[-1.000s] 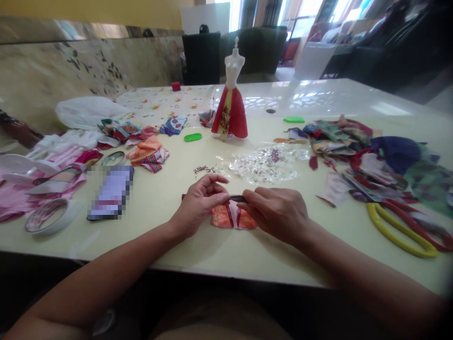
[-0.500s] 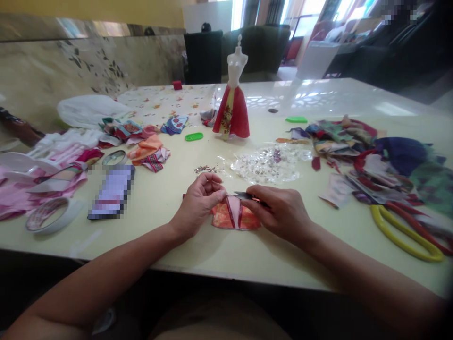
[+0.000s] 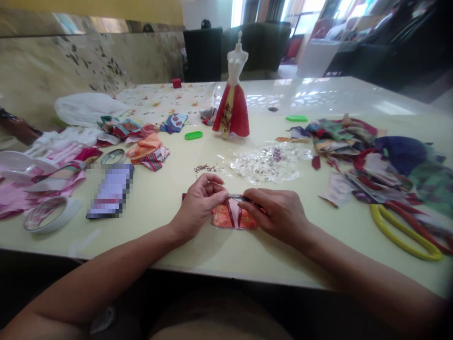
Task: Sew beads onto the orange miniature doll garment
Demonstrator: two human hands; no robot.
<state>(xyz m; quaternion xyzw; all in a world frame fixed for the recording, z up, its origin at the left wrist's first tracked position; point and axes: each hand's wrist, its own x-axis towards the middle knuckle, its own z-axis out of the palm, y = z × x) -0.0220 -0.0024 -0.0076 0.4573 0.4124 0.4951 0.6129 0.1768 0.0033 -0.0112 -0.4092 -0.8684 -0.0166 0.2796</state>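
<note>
Orange cloth [image 3: 224, 218] lies flat on the pale yellow table [image 3: 247, 264], near its front edge and between our two hands, with red strips [image 3: 230, 213] running down its middle. Our right hand [image 3: 276, 215] is clenched on a small dark tool [image 3: 240, 198], pinching it between thumb and fingers, with the tip pointing toward the left hand and resting over the top of the cloth. Our left hand [image 3: 201, 205] is curled just beside that tip, its fingertips [image 3: 221, 193] at the cloth's upper edge. We cannot tell whether they are gripping the cloth or only touching it.

Just beyond our hands, a small spill of beads [image 3: 205, 168] sits beside a clear plastic bag [image 3: 265, 163] of sequins. Farther back stands a white mannequin [image 3: 235, 66] in a red skirt [image 3: 231, 113], with a green plastic piece [image 3: 193, 135] to its left. To our right lie heaped fabric scraps [image 3: 339, 134], and a yellow loop [image 3: 399, 238] sits near the table's right front corner. To our left are a pixelated phone [image 3: 111, 191], a tape roll [image 3: 46, 216] and folded pink fabric [image 3: 21, 198].
</note>
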